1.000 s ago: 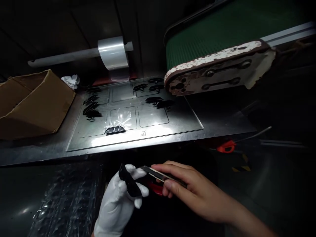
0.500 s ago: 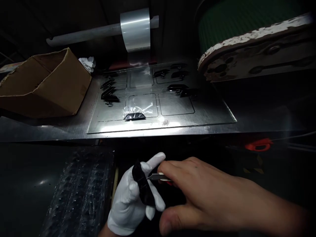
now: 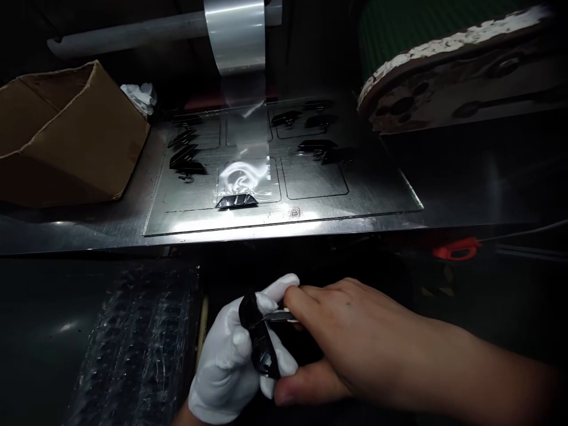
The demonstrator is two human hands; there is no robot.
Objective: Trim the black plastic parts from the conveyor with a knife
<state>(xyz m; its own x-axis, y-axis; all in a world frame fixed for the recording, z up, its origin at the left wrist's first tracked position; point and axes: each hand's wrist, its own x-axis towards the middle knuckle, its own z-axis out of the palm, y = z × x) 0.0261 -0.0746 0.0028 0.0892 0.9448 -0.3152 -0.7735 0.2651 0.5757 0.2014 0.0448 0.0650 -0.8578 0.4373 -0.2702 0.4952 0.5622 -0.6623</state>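
Note:
In a white glove, my left hand (image 3: 228, 361) grips a small glossy black plastic part (image 3: 258, 340) between thumb and fingers, its long side tilted. My bare right hand (image 3: 346, 337) is closed on a craft knife (image 3: 280, 316), whose handle is mostly hidden in the fingers. The blade's tip touches, or nearly touches, the edge of the black part. My right thumb lies close to the part's lower end. Above, on a glass sheet (image 3: 310, 213), a similar black part (image 3: 237, 202) lies at the end of a strip of clear film (image 3: 246, 171).
More black parts (image 3: 186, 157) lie on the glass at left and right. A cardboard box (image 3: 106, 142) stands left, below a film roll (image 3: 237, 41). A green ribbed belt machine (image 3: 444, 77) overhangs at right. Clear plastic trays (image 3: 133, 343) sit lower left; a red-handled object (image 3: 457, 249) hangs right.
The blade has shifted slightly along the black part's edge, and my right thumb has come closer to its lower end. The camera view has tilted down a little.

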